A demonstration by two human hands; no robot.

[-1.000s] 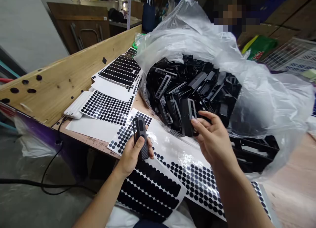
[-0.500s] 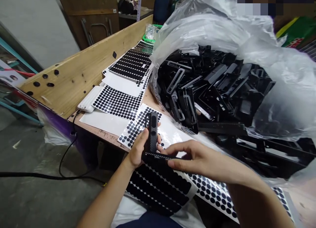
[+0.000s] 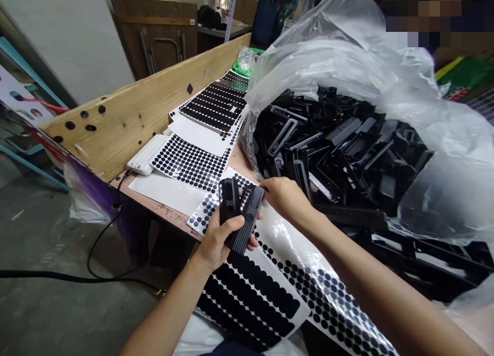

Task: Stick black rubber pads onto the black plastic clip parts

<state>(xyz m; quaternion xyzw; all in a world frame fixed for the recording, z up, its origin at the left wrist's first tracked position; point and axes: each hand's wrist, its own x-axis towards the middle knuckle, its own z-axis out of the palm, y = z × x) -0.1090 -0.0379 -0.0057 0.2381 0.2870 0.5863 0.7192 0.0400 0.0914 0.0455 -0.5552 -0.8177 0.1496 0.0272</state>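
My left hand (image 3: 216, 240) is closed round a black carbon-patterned plastic part (image 3: 247, 219), whose two bar-like arms stand side by side in a narrow V. A round dark spot shows on each arm. My right hand (image 3: 287, 196) is just right of the part's upper end, by the rim of the plastic bag. Its fingers are curled, and the fingertips are mostly hidden, so what they pinch cannot be made out. Below the hands, a sheet of large black round stickers (image 3: 250, 299) lies across my lap. A sheet of small black dots (image 3: 328, 289) lies to its right.
A clear plastic bag (image 3: 347, 63) full of similar black parts (image 3: 347, 155) takes up the right side. More sticker sheets (image 3: 191, 160), a white flat device (image 3: 144, 155) and a green basket (image 3: 241, 69) line the left. A wooden board (image 3: 150, 99) edges the table.
My right hand has let go of the part's lower arm and moved up and right towards the bag. The part has turned in my left hand, its arms now close together.
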